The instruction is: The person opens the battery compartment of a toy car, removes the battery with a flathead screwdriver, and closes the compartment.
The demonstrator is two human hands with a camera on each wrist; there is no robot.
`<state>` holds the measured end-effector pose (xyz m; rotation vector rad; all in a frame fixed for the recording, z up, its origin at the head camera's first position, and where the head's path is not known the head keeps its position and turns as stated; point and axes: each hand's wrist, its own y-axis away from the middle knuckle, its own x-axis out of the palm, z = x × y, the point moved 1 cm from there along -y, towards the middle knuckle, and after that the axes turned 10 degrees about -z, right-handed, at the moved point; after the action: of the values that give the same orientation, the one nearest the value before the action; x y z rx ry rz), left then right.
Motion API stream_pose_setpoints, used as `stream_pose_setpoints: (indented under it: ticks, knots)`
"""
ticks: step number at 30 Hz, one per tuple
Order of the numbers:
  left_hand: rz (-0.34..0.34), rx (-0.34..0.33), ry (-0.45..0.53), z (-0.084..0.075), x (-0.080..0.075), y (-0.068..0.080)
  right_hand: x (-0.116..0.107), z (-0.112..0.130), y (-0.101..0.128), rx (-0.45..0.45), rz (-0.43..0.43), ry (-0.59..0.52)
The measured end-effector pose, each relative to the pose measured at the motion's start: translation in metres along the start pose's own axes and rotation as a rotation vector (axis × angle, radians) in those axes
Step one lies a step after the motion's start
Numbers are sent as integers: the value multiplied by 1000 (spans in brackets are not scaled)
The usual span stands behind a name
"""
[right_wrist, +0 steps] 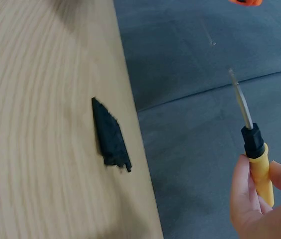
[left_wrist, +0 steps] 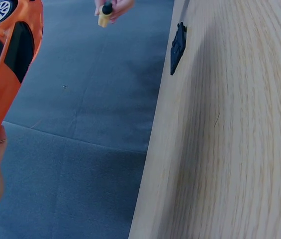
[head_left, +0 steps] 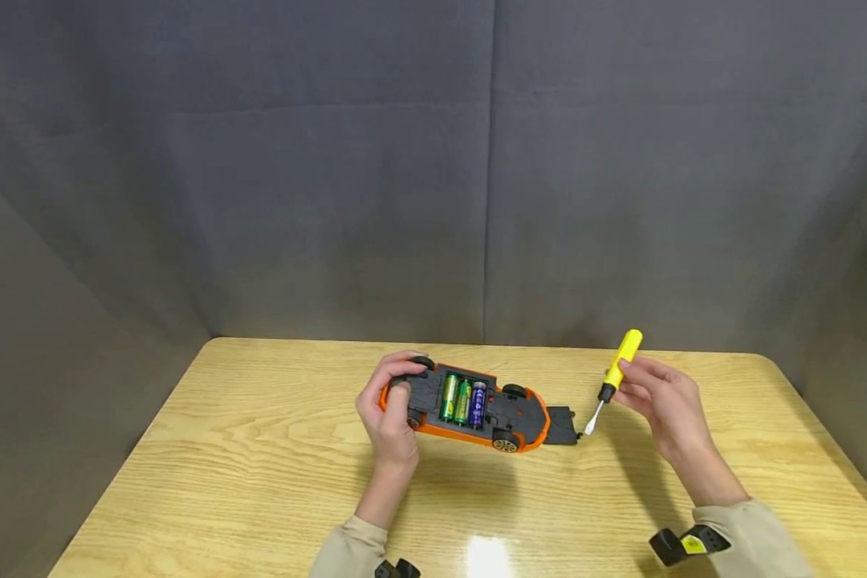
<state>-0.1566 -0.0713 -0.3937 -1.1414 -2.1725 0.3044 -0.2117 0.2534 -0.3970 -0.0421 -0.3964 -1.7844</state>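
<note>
From the head view, nearest us were two sleeves at the counter's [head_left: 260, 498] front edge. Our left hand [head_left: 388, 413] gripped the upturned orange toy car [head_left: 470, 405] by one end, its battery bay open with three batteries [head_left: 462, 400] showing. Our right hand [head_left: 661, 397] pinched the yellow screwdriver [head_left: 614, 381], tip hanging just beside the black cover [head_left: 561, 425] (lying flat by the car's other end). We judged the cover step in hand; next would call for steadying the car. The left wrist view showed the car's orange body [left_wrist: 6, 59] by our palm. The right wrist view showed fingers [right_wrist: 244, 199] curled round the screwdriver handle [right_wrist: 259, 169], the cover [right_wrist: 110, 134] lying apart on the counter.
</note>
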Motion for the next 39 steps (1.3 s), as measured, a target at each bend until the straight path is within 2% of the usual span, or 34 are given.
stream_pose_setpoints:
  ticks: [7, 14, 20, 32, 39]
  knots:
    - [-8, -2, 5, -1, 0, 0, -10, -8, -8, 3, -5, 109]
    - [-2, 2, 18, 0, 1, 2, -21, -17, -17, 9, 44, 198]
    - [-19, 11, 27, 1, 1, 1, -28, -27, -23, 23, 101, 351]
    - [-24, 3, 23, 0, 1, 1, -33, -38, -26, 11, 120, 619]
    - [-21, -2, 21, 0, 0, 1, -33, -39, -27, 10, 121, 685]
